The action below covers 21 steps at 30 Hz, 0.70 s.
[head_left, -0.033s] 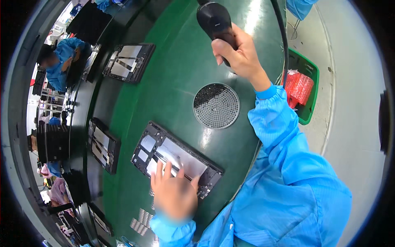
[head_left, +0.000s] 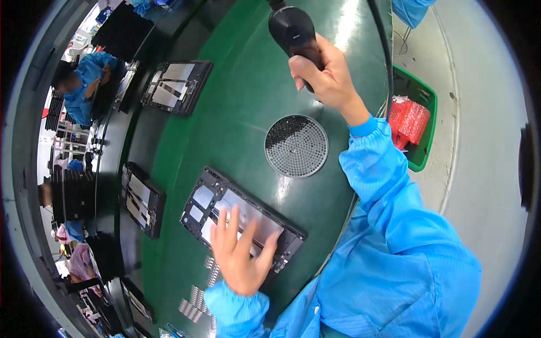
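My right hand [head_left: 329, 76] is wrapped round the handle of a black pistol-shaped electric screwdriver [head_left: 293, 28], whose front end runs out at the top edge. My left hand [head_left: 239, 253] has its fingers spread over an opened tablet-like device [head_left: 290, 242], dark-framed with silver battery panels; whether the fingertips touch it I cannot tell. Between the hands sits a round perforated dish [head_left: 304, 155], its upper left part covered with small black screws [head_left: 284, 129]. Several small metal parts [head_left: 194, 304] lie beside my left sleeve.
Two similar opened devices rest to the left, one farther off [head_left: 177, 87] and one nearer [head_left: 141, 200]. A black cable [head_left: 386, 56] hangs along the right table edge. Beyond it, a green basket [head_left: 417, 163] on the floor holds red bubble wrap. A co-worker [head_left: 87, 84] sits across.
My left hand has shifted slightly up over the device, and its fingers are spread wider. My right hand and the screwdriver have barely moved.
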Motion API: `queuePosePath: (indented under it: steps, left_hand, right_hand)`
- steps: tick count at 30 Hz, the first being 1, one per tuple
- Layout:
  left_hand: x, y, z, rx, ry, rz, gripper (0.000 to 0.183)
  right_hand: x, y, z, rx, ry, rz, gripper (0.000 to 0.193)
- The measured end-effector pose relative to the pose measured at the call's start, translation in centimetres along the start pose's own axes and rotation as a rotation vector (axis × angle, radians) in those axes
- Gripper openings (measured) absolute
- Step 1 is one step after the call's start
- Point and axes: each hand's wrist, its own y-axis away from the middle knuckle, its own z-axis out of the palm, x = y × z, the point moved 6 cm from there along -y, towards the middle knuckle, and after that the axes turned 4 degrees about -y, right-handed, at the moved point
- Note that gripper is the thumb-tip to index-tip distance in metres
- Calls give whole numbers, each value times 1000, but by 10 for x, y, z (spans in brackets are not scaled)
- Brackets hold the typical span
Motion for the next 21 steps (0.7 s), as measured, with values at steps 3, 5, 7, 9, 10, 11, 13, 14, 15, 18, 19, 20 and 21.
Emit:
queuePosePath:
  steps: [3, 5, 7, 9, 10, 11, 13, 14, 15, 18, 19, 20, 21]
  left_hand:
    - [25, -64, 36, -7, 121, 57, 65]
    - [43, -96, 63, -11, 84, 59, 86]
    - [54, -115, 85, -8, -11, 21, 104]
    - [55, -128, 100, -20, -25, -45, 101]
    - [52, -131, 106, -29, -32, -79, 100]
    - [50, -132, 106, 14, 28, -26, 98]
    - [51, -133, 106, -47, 123, 113, 99]
    - [50, -131, 104, -76, 169, 179, 100]
    - [52, -127, 101, -89, 172, 267, 101]
    - [54, -114, 92, -121, -10, 188, 99]
    - [53, -116, 90, -81, -37, 151, 94]
    - [53, -121, 91, -38, 25, 171, 93]
    - [47, -128, 90, 10, 73, 175, 91]
  right_hand:
    - [6, -1, -5, 14, 21, -49, 39]
    - [8, 0, -8, 29, 36, -54, 39]
    - [7, 2, -10, 43, 49, -51, 39]
    - [6, 3, -7, 26, 18, -49, 39]
    - [6, 3, -5, 18, 2, -46, 39]
    - [4, 3, -1, 13, 3, -66, 38]
    - [-1, 1, 0, 4, 10, -95, 36]
    - [0, 1, -1, -3, 15, -92, 35]
    - [2, 2, -4, -9, 25, -90, 35]
    - [4, 1, -11, -37, 75, -57, 35]
    - [3, 0, -11, -47, 95, -43, 35]
    - [3, -1, -13, -35, 60, -41, 35]
    - [4, -3, -8, -32, 7, -39, 35]
